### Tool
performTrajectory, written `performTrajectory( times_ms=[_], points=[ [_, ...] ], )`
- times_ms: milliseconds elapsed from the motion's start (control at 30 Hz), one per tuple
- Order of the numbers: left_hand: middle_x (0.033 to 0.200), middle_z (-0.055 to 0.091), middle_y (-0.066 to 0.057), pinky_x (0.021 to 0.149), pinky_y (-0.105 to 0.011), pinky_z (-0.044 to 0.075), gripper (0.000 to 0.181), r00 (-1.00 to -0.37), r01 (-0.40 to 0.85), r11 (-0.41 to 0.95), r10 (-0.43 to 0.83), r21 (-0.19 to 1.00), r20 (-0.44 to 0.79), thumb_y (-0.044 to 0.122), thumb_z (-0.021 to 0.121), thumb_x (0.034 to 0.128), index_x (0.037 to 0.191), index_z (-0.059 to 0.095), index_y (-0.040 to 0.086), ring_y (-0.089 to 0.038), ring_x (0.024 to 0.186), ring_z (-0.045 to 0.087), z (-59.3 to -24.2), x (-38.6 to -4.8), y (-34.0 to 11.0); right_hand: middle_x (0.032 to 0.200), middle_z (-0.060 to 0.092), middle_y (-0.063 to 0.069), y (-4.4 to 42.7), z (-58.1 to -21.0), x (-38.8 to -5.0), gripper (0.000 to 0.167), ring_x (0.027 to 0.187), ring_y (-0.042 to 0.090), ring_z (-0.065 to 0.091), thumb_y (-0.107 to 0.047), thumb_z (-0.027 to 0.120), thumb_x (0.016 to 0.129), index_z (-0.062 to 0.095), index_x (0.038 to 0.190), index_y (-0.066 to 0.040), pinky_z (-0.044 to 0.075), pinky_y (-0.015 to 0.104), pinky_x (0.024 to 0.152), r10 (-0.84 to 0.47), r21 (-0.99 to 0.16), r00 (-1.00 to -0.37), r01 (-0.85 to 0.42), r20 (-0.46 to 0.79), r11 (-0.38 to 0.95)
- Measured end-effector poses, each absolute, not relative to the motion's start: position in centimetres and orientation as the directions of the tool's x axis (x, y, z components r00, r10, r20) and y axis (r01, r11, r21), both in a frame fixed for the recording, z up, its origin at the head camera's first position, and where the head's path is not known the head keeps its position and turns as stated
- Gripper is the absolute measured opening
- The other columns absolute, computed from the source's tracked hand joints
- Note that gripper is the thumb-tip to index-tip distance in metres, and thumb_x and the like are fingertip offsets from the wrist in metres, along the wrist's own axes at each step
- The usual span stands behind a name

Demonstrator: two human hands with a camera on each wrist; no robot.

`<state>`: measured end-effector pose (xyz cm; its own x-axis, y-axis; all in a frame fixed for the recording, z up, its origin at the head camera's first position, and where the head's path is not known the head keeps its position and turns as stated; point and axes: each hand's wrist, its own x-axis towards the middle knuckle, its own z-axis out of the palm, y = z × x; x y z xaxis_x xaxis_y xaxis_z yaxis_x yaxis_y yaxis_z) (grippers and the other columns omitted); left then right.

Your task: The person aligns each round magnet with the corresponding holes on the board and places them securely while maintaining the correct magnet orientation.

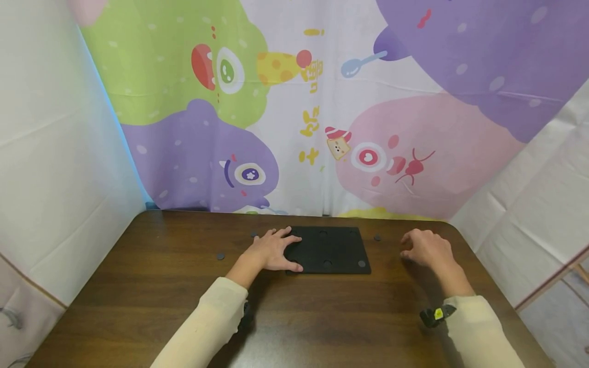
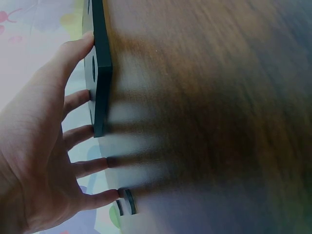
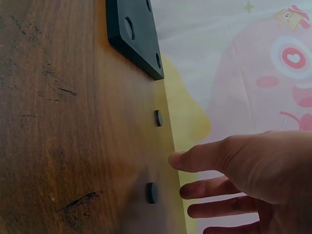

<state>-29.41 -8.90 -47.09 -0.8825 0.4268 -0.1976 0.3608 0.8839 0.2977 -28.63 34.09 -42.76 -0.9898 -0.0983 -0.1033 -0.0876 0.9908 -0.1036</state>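
Observation:
A flat black board (image 1: 329, 250) with round recesses lies on the table; its near right recess holds a dark grey disc (image 1: 361, 263). My left hand (image 1: 274, 250) spreads over the board's left end. In the left wrist view its thumb (image 2: 80, 46) touches the board, with two fingers at the board's edge and the outer two beyond it. My right hand (image 1: 428, 247) hovers right of the board, fingers loosely bent and holding nothing. Below its fingers in the right wrist view is a small dark disc (image 3: 152, 192), and another disc (image 3: 158, 118) lies nearer the board.
Left of the board lie two loose discs, one disc (image 1: 221, 256) nearer me and another disc (image 1: 254, 234) beside the left fingers. The brown wooden table (image 1: 322, 317) ends at a cartoon-printed curtain (image 1: 299, 189) behind the board. White cloth (image 1: 55, 153) hangs on both sides.

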Motion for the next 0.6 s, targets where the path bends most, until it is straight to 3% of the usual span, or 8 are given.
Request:
performTrajectory(
  times_ms=[333,600],
  points=[
    [0.189,0.029,-0.007,0.128,-0.088,0.03,0.089,-0.883,0.361,0.884,0.427,0.299,-0.197,0.07,0.078,0.0946,0.171,0.049,0.035,-0.052,0.171,0.032,-47.3,-29.8,-9.0,0.132,0.079,0.029,34.3,-43.0,-28.6,0.035,0.114,0.06,0.075,-0.023,0.089,0.095,0.082,0.124,-0.006,0.062,0.067,0.08,-0.082,-0.097,-0.987,-0.069,-0.137,0.993],
    [0.19,0.027,-0.004,0.126,-0.092,0.027,0.096,-0.879,0.368,0.868,0.441,0.334,-0.179,0.082,0.077,0.0872,0.17,0.048,0.044,-0.053,0.172,0.03,-50.0,-31.8,-9.4,0.13,0.081,0.027,34.2,-43.1,-28.5,0.031,0.114,0.058,0.076,-0.017,0.089,0.094,0.083,0.121,-0.005,0.063,0.066,0.081,-0.072,-0.095,-0.987,-0.058,-0.146,0.994]
  ],
)
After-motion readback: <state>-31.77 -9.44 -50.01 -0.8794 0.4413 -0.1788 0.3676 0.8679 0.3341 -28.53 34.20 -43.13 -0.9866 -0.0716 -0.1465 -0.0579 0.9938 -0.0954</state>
